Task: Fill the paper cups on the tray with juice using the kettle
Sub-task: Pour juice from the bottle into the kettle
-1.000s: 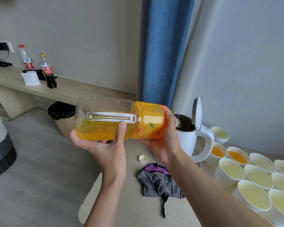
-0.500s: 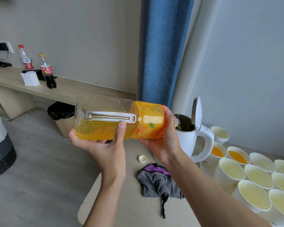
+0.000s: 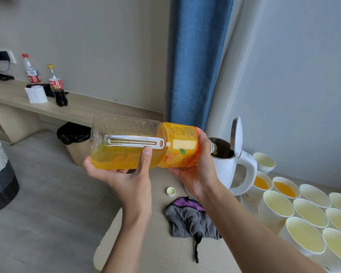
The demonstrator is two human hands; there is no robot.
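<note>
Over the kettle (image 3: 222, 172) mouth: left hand (image 3: 124, 176) cups the juice bottle (image 3: 134, 142) base, right hand (image 3: 199, 174) wraps its neck end. Raise base slowly, spout centred, to avoid glugging.

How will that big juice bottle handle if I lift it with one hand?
Likely hefty and shifting: the juice bottle lies sideways with juice pooled along its lower half, so the weight may slosh. Its clear walls look thin and may flex when squeezed. The left hand and right hand both support it, which suggests bulk.
</note>
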